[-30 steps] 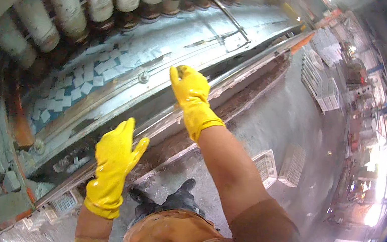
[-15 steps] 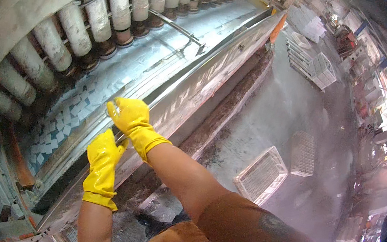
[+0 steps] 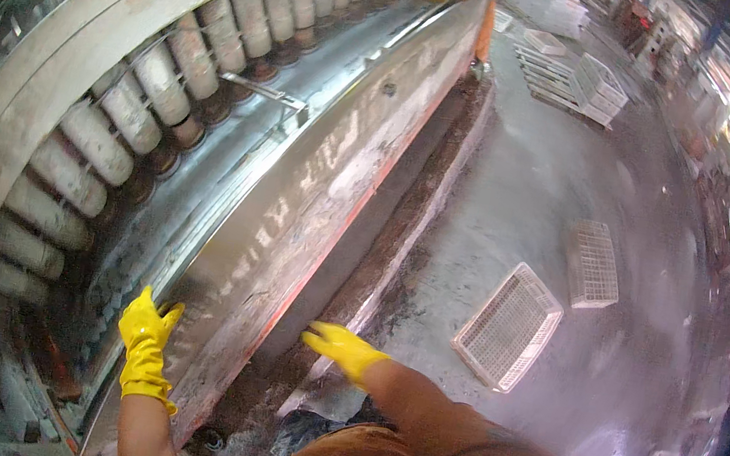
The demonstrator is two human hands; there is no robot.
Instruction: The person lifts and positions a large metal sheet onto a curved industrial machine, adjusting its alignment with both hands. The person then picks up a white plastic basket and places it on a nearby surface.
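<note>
My left hand (image 3: pixel 144 328), in a yellow rubber glove, is at the near edge of a long metal machine table. A finger points up along the edge and the thumb stands apart; I see nothing held in it. My right hand (image 3: pixel 341 347), gloved the same way, reaches left over the gap beside the machine's metal side panel (image 3: pixel 276 220). Its fingers are stretched out with nothing in them, somewhat smeared by motion. Beyond the panel lies the wet machine bed (image 3: pixel 237 135), with a T-shaped metal bar (image 3: pixel 264 92) reaching over it. Small pale pieces on the bed are blurred.
A row of thick whitish cylinders (image 3: pixel 160 82) stands along the far side, under a curved beam (image 3: pixel 19 110). Two plastic crates (image 3: pixel 510 330) (image 3: pixel 594 262) lie on the grey floor to the right. Farther back, another crate (image 3: pixel 599 86) stands on a slatted pallet (image 3: pixel 548 76).
My hands, close together over the table edge before, have separated. The right has swung back right and down, off the table; the left has moved down and slightly left. The view has shifted.
</note>
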